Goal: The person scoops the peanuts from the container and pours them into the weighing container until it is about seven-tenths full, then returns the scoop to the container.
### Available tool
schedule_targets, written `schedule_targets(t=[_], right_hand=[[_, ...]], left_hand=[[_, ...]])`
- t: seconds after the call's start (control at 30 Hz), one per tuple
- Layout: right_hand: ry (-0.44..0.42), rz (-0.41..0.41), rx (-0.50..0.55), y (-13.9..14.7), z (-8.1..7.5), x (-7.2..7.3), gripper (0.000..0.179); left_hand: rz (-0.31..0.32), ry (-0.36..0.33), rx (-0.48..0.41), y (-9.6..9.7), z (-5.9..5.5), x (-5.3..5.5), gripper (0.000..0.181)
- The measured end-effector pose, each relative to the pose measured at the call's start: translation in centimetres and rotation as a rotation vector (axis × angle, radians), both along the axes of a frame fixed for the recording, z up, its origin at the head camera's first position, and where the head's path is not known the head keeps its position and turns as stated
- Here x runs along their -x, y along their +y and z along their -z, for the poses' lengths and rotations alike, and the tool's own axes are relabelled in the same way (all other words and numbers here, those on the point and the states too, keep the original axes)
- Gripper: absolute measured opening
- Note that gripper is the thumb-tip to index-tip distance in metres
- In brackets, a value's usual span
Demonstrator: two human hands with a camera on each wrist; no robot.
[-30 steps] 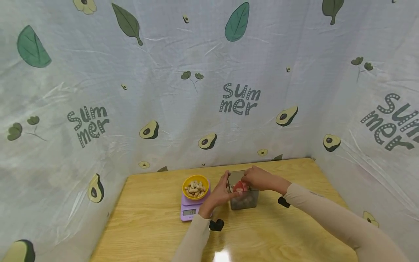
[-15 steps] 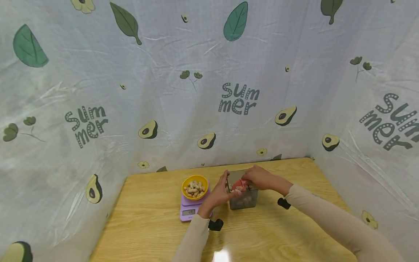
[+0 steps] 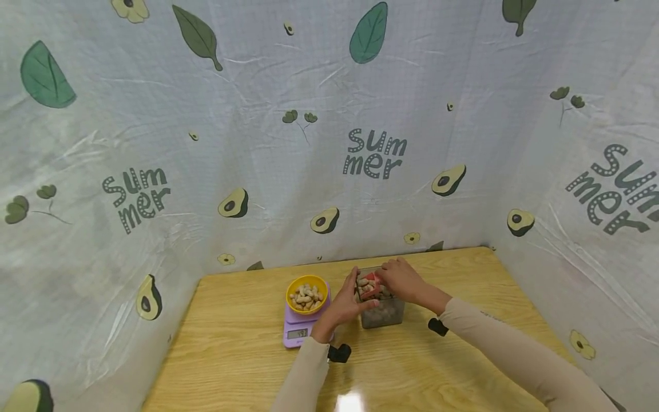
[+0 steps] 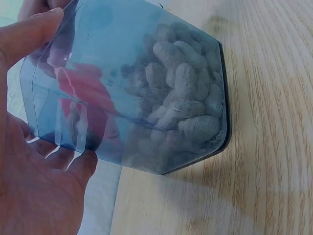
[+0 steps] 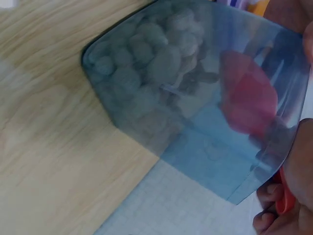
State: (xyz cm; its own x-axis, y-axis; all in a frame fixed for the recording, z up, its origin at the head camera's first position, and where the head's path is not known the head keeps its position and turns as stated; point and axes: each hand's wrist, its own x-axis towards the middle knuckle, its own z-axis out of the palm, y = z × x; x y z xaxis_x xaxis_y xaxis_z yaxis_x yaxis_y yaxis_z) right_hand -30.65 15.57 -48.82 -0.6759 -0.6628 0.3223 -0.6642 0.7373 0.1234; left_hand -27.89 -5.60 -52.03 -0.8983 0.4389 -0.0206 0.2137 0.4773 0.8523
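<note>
My left hand point(image 3: 344, 306) grips the near left corner of a clear grey plastic container point(image 3: 383, 317), fingers on its left side and thumb across the front. Shelled-on peanuts point(image 4: 186, 83) fill its lower part, seen through the wall in the left wrist view. Over its opening, my right hand point(image 3: 404, 281) holds a red scoop point(image 5: 249, 93) by its handle point(image 5: 286, 200). In the head view the scoop's bowl tilts inside the container with several peanuts in it. The container hides part of the scoop in both wrist views.
Left of the container, a yellow bowl point(image 3: 307, 312) of peanuts stands on a purple kitchen scale point(image 3: 288, 317) with digits on its display point(image 3: 297, 333). A printed white curtain point(image 3: 278, 183) surrounds the wooden table point(image 3: 231, 355) at the back and sides.
The right hand has turned and shifted slightly left with the scoop, and peanuts now show in the scoop's bowl. The left hand stays on the container; bowl and scale are unmoved.
</note>
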Motion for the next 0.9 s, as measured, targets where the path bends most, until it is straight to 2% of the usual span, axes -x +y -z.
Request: schedule_targets(t=[0.2,0.53,0.73,0.9], right_hand=[[-0.053,-0.038,0.113,0.9,0.1,0.4,0.015],[-0.14,-0.006,0.225,3.0,1.3,0.8,0.025],[-0.158,-0.026,0.316,3.6,1.3,0.2,0.028],[-0.132,-0.04,0.38,4.3,1.6,0.0,0.028]], left_hand=[[0.005,-0.008,-0.011,-0.1,0.1,0.2,0.11],[0.014,-0.031,-0.032,-0.1,0.2,0.3,0.109],[0.011,-0.036,-0.019,-0.2,0.1,0.3,0.111],[-0.001,-0.031,-0.012,-0.4,0.1,0.3,0.113]])
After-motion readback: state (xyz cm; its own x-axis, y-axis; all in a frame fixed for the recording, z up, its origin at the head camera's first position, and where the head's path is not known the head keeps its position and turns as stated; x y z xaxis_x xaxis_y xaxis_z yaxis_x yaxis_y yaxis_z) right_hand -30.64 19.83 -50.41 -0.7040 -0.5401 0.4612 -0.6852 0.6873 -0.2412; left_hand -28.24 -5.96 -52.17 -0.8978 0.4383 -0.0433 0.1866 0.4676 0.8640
